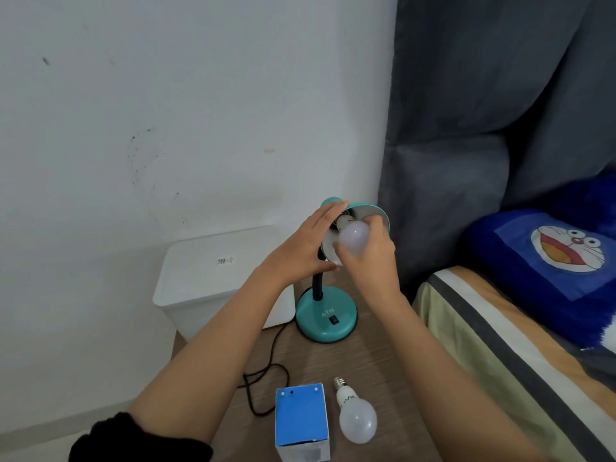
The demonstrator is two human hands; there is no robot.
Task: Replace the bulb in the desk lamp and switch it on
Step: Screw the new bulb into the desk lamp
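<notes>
A teal desk lamp stands on a wooden bedside table (373, 361), its round base (325, 320) bearing a black rocker switch (333, 319). My left hand (301, 248) grips the lamp's shade (373, 213) from the left side. My right hand (370, 258) holds a white bulb (354, 236) whose neck sits at the socket inside the shade. A second white bulb (356, 416) lies on its side near the table's front edge, screw base pointing away. Next to that bulb stands a blue and white bulb box (301, 418).
The lamp's black cord (263, 378) loops across the table's left part. A white lidded bin (216, 278) stands left of the table against the wall. A bed with a striped sheet (500, 345) and a blue cartoon pillow (560, 261) lies to the right.
</notes>
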